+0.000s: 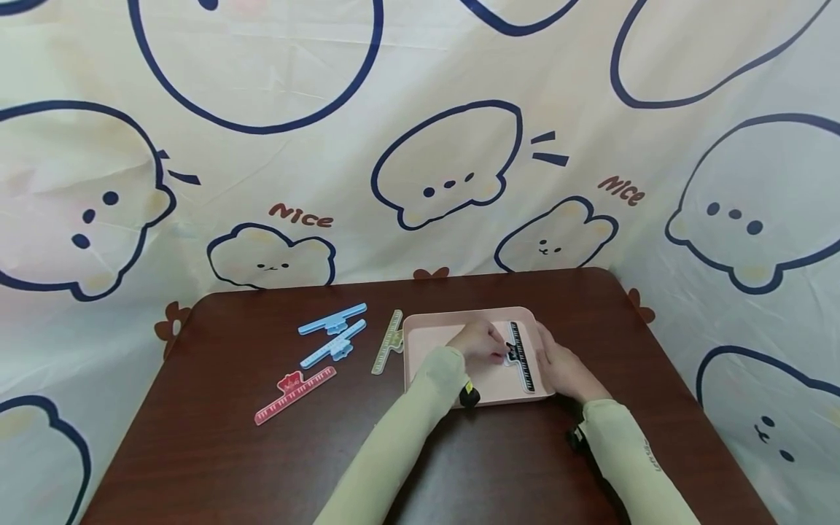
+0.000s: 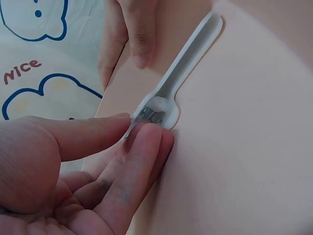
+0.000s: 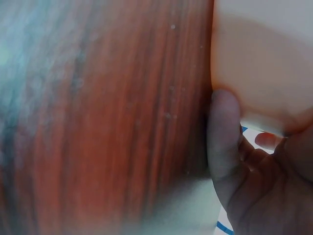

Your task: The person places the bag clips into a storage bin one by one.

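Observation:
A black-and-white ruler clip (image 1: 523, 361) lies along the right side of a pale pink tray (image 1: 488, 385). Its handle is pinched between the thumb and fingers of my left hand (image 1: 477, 340). Close up in the left wrist view, the clip's white underside and a metal spring show, with the fingertips covering part of the handle. My right hand (image 1: 566, 370) holds the tray by its right edge. The right wrist view has the thumb (image 3: 225, 132) against the tray's outer side; in the left wrist view, right-hand fingers (image 2: 139, 41) reach over the rim.
Left of the tray, a green ruler clip (image 1: 387, 343) lies close to its wall. Farther left are two blue ruler clips (image 1: 333, 319) and a red one (image 1: 295, 394). All rest on a dark brown table (image 1: 230, 350), with a patterned cloth (image 1: 440, 73) behind.

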`<state>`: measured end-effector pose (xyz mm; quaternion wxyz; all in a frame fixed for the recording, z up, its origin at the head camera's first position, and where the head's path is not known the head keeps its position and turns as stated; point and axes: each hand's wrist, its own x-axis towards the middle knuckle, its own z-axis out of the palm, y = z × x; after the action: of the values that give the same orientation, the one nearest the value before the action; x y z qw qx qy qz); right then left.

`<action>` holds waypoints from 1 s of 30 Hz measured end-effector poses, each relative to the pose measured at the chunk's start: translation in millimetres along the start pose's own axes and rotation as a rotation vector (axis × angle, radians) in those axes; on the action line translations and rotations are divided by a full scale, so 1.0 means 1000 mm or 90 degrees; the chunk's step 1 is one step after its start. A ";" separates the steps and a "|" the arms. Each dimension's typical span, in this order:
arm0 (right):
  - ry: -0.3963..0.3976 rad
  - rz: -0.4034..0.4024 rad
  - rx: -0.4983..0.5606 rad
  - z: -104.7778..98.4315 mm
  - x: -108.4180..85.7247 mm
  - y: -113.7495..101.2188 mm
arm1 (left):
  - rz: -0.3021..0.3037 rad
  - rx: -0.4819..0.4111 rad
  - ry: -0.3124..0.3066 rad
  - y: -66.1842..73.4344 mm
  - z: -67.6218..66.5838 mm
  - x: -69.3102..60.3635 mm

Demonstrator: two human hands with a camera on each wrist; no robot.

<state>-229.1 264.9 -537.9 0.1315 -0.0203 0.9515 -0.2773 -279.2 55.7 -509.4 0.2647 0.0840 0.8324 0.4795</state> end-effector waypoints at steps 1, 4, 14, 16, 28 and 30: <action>0.000 0.002 0.001 0.000 0.000 0.000 | -0.003 -0.004 0.001 0.000 0.001 0.000; 0.000 0.000 0.003 0.000 -0.001 0.001 | -0.015 -0.017 -0.001 0.002 0.002 -0.001; -0.001 -0.008 0.005 0.000 -0.002 0.002 | -0.012 -0.019 -0.011 0.001 0.005 0.002; -0.002 -0.008 0.007 -0.001 -0.001 0.002 | 0.000 -0.011 -0.009 0.002 0.005 0.003; 0.001 -0.013 0.003 0.000 0.000 0.002 | 0.010 0.005 -0.007 0.003 0.005 0.003; 0.003 -0.014 -0.001 0.000 0.000 0.002 | 0.011 0.010 -0.007 0.003 0.005 0.003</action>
<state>-228.8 266.9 -539.0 0.1260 -0.0301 0.9518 -0.2781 -279.6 62.2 -509.8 0.2644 0.0959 0.8341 0.4745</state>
